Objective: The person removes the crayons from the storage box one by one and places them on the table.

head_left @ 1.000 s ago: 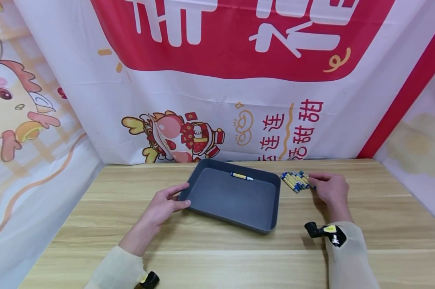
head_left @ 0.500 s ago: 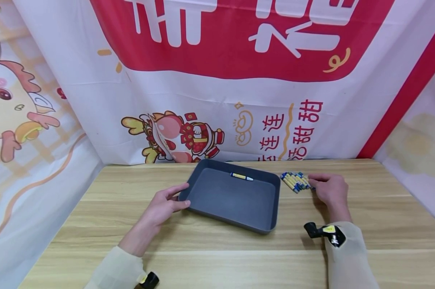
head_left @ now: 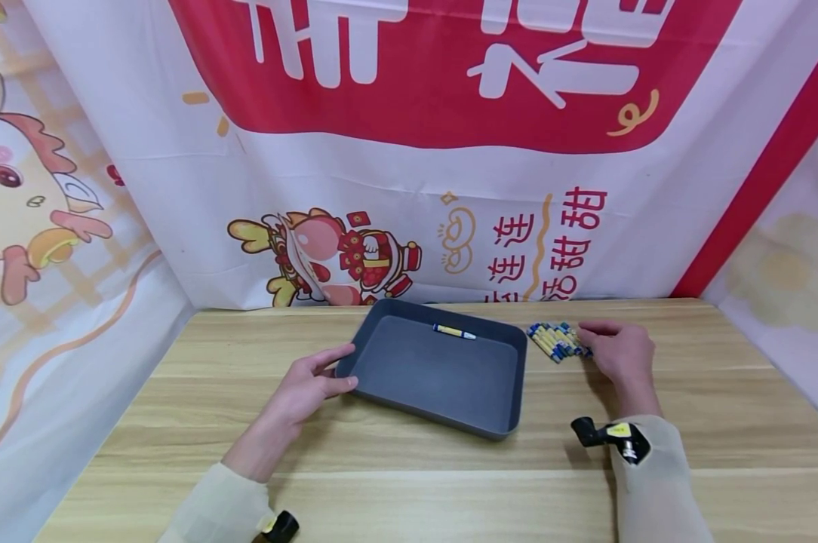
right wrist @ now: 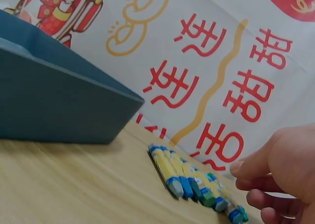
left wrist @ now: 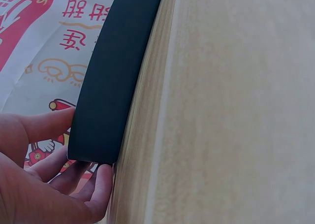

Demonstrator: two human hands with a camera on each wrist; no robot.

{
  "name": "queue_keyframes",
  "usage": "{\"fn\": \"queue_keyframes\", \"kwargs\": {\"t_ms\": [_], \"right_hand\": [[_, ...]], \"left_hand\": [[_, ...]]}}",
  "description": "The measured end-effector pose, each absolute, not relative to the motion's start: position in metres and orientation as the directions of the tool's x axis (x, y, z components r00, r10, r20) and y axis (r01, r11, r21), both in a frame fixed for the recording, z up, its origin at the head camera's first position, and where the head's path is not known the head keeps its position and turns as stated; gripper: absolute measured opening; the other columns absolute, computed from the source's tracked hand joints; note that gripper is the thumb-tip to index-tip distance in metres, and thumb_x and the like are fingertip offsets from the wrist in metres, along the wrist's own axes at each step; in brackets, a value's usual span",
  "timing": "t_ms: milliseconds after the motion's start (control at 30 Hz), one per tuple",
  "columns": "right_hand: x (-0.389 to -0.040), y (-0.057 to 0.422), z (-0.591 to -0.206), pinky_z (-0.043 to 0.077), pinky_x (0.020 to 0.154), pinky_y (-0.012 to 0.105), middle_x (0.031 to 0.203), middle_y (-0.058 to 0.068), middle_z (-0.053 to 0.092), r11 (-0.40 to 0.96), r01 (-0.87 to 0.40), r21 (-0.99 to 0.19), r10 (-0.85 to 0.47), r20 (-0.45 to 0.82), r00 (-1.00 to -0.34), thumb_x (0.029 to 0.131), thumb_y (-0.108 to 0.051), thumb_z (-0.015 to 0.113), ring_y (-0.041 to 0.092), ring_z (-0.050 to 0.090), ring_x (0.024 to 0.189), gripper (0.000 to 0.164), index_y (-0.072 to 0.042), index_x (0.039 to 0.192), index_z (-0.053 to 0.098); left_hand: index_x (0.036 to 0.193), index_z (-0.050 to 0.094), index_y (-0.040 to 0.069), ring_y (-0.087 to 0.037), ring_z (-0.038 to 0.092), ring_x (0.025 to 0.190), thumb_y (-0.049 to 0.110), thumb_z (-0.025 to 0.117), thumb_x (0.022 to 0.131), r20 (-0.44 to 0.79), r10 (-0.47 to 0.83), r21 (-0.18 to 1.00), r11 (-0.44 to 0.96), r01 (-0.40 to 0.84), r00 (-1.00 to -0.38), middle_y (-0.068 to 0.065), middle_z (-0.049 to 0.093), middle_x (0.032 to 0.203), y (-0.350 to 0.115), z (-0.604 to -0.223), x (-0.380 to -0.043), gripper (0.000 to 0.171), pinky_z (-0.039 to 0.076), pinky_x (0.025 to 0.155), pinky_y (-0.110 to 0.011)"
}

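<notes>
A dark grey rectangular tray [head_left: 436, 377] sits on the table. My left hand [head_left: 307, 385] holds its left corner, thumb and fingers against the walls; the left wrist view shows the fingers curled at the end of the tray [left wrist: 108, 81]. Inside, near the back wall, lies one crayon [head_left: 454, 331] with a yellow wrapper and blue band. Several similar crayons [right wrist: 187, 177] lie side by side to the tray's right. At their right end is my right hand [head_left: 619, 353], fingers loosely bent. In the right wrist view, nothing shows between its thumb and fingers.
The wooden table [head_left: 450, 490] reaches back to a white and red printed cloth [head_left: 409, 173]. Another printed cloth [head_left: 56, 249] hangs at the left. Small black cameras [head_left: 609, 434] are worn at both wrists.
My right hand's fingers have shifted slightly at the right end of the crayons, and a crayon end now shows beneath them. The left hand and tray have stayed put.
</notes>
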State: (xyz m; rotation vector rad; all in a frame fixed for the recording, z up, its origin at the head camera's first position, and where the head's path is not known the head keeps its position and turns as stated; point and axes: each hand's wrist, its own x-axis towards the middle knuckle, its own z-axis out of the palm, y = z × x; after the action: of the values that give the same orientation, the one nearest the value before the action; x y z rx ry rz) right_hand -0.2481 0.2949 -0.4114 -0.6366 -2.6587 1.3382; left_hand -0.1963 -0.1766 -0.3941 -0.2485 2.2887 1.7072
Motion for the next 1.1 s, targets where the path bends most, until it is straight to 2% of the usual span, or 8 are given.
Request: {"fn": "queue_keyframes", "kwargs": {"t_ms": [167,600,1100], "right_hand": [[-0.248,0.288,-0.403,0.049,0.095,0.038,0.151,0.019,0.062,0.498,0.315,-0.808,0.366,-0.134,-0.921,0.106,-0.039,0.064,0.036,0.056,0.135,0.045,-0.016,0.144,0.067],[-0.248,0.257,-0.384,0.049,0.099,0.036,0.144,0.012,0.069,0.473,0.229,-0.851,0.281,-0.1,-0.954,0.103,-0.044,0.068,0.029,0.059,0.13,0.044,-0.018,0.139,0.072],[-0.247,0.228,-0.372,0.047,0.098,0.034,0.139,0.014,0.071,0.472,0.129,-0.872,0.205,-0.034,-0.978,0.102,-0.037,0.072,0.029,0.059,0.129,0.04,-0.013,0.133,0.075]], "left_hand": [[0.154,0.057,0.023,-0.042,0.028,0.161,0.013,0.074,0.099,-0.312,0.034,0.912,0.29,-0.29,-0.949,-0.011,0.035,0.173,-0.176,-0.392,-0.194,0.059,0.024,0.131,-0.062],[0.154,0.058,0.021,-0.041,0.034,0.159,0.011,0.074,0.098,-0.306,0.031,0.915,0.287,-0.285,-0.952,-0.012,0.038,0.172,-0.176,-0.391,-0.193,0.059,0.028,0.129,-0.063],[0.153,0.06,0.023,-0.04,0.035,0.159,0.013,0.076,0.097,-0.311,0.03,0.915,0.279,-0.291,-0.95,-0.012,0.039,0.171,-0.177,-0.392,-0.193,0.059,0.028,0.129,-0.064]]}}
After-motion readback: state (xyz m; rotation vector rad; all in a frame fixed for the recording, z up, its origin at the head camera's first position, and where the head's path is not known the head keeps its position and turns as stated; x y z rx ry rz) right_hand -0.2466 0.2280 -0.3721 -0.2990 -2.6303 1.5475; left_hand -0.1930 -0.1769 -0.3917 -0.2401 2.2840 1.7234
